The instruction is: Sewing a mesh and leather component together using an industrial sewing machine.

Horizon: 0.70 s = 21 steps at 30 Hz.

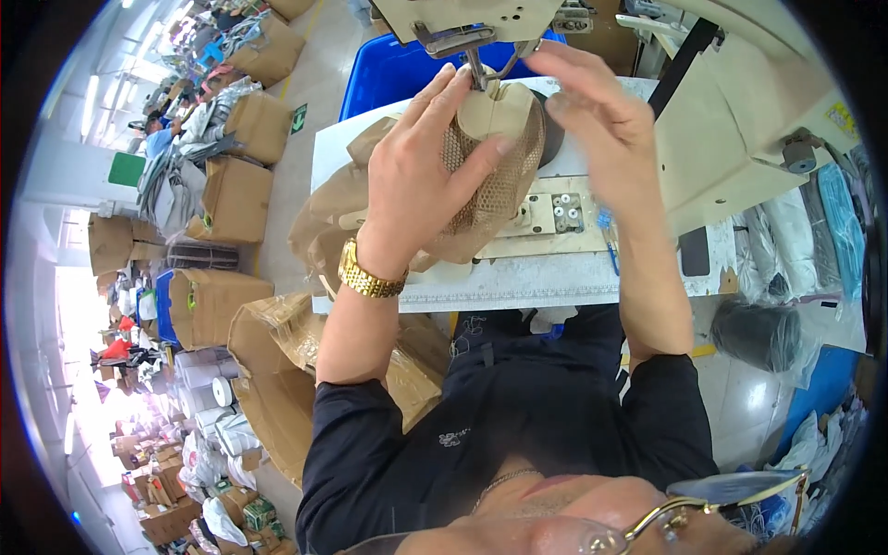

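Observation:
A beige piece of mesh and plain fabric (479, 199) lies bunched on the sewing machine, its upper end under the presser foot (478, 76). My left hand (421, 153) rests flat on it, fingers stretched toward the foot and thumb spread across the mesh. To the right of the fabric, my right hand (597, 116) is raised beside the machine head. Its fingers are bent and apart, somewhat blurred, with nothing visible in them. The needle's tip is hidden among the metal parts and the cloth.
The white sewing table (425, 294) has a ruler along its near edge. Several small bobbins (566, 213) sit in a plate, with blue-handled tweezers (610, 242) nearby. Behind stands a blue bin (375, 79); an opened cardboard box (268, 370) is at the left. The machine arm (740, 139) rises at the right.

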Motion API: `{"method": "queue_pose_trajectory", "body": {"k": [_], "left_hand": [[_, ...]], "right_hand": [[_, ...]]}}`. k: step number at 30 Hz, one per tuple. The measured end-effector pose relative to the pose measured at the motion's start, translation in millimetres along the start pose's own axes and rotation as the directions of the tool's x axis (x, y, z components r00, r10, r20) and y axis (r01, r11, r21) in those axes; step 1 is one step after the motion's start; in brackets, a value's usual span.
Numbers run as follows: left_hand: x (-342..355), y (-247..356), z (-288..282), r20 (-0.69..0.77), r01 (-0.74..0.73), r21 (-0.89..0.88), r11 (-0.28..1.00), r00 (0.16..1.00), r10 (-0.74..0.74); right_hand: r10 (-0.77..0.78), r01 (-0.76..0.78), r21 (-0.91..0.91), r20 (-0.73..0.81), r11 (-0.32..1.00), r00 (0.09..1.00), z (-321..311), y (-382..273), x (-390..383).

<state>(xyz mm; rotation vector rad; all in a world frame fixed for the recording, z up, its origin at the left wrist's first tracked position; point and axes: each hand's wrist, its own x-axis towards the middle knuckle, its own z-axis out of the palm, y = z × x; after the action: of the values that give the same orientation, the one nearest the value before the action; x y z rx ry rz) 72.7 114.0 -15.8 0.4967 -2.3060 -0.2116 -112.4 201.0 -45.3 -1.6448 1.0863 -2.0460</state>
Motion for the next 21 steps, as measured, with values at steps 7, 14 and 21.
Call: {"method": "queue_pose_trajectory", "body": {"k": [7,14,21], "left_hand": [[0,-3,2,0.011,-0.005,-0.027,1.000,1.000,0.005],[1,-9,-4,0.028,-0.022,-0.039,0.999,0.999,0.023],[12,-11,-7,0.170,0.132,-0.239,0.962,0.981,-0.092]], "right_hand": [[0.118,-0.119,-0.021,-0.046,0.993,0.992,-36,-29,-19],[0.176,-0.189,-0.175,-0.087,0.966,0.981,-71,-62,-38],[0.004,-0.084,-0.586,-0.137,0.806,0.991,-104,-120,-36]]}}
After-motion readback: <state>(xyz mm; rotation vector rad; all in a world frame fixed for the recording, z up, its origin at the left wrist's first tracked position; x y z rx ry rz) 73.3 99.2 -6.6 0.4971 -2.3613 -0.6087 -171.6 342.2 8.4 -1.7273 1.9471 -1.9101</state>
